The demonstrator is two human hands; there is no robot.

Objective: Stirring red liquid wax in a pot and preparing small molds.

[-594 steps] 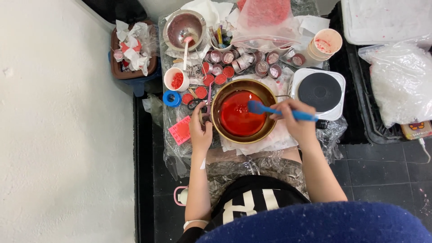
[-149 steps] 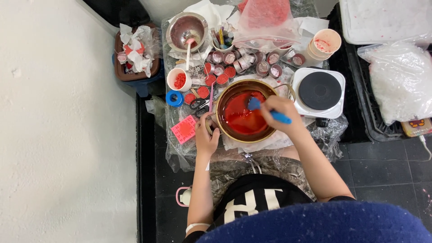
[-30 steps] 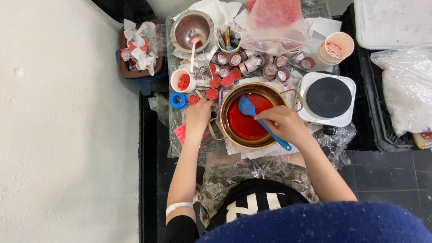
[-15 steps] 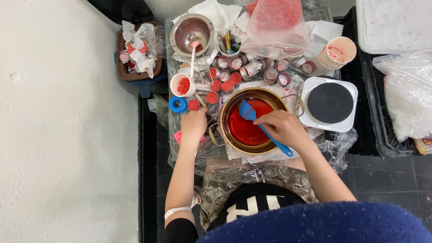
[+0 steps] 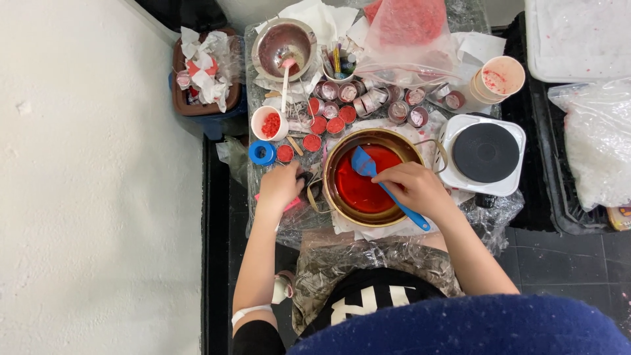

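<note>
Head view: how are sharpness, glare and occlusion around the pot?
Head view: evenly lit and sharp; the pot of red liquid shows little glare; the right hand covers part of the blue spatula; a blurred dark-blue garment fills the bottom edge.

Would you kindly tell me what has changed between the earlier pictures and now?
The right hand has swung the blue spatula round: its blade, earlier at the pot's right side, now sits upper-left in the red liquid, with the handle pointing down-right. The left hand has slipped a little away from the pot. The pot, hot plate and small tins lie as before.
</note>
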